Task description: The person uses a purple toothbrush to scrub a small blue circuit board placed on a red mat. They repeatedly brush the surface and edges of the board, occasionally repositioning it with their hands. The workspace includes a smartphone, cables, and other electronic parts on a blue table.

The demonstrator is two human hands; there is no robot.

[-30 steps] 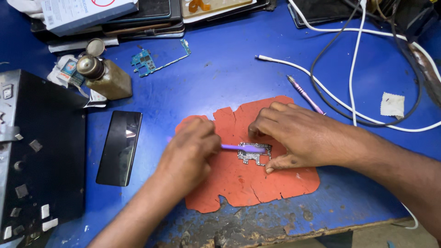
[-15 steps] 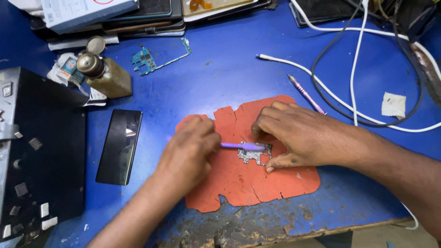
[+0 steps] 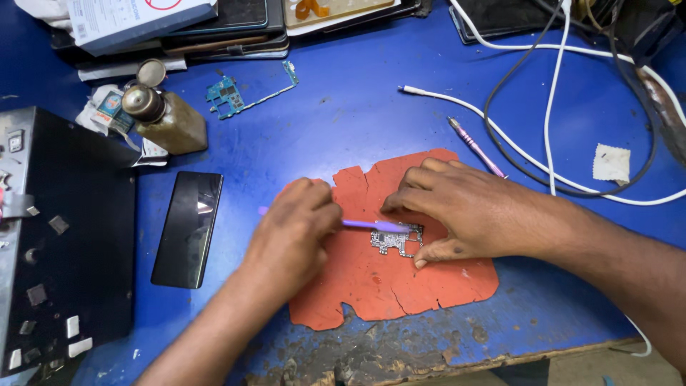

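At six o'clock the worn front edge of the blue table (image 3: 400,350) is fraying beneath the ragged orange rubber mat (image 3: 400,286). On it, the left hand (image 3: 293,232) is gripping a thin purple plastic tool (image 3: 371,225), while the right hand (image 3: 471,211) is pinning the small silver circuit board (image 3: 393,239) with narrowly spread fingers. Bare blue room is lying open toward twelve o'clock. At eleven o'clock a white rectangular box with a red mark (image 3: 136,18) is topping a stack.

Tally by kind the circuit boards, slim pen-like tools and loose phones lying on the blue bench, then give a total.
Circuit boards: 2, silver board on the orange mat, blue board.
Slim tools: 2, purple tool, pink tool.
Phones: 1, black phone.
Total: 5
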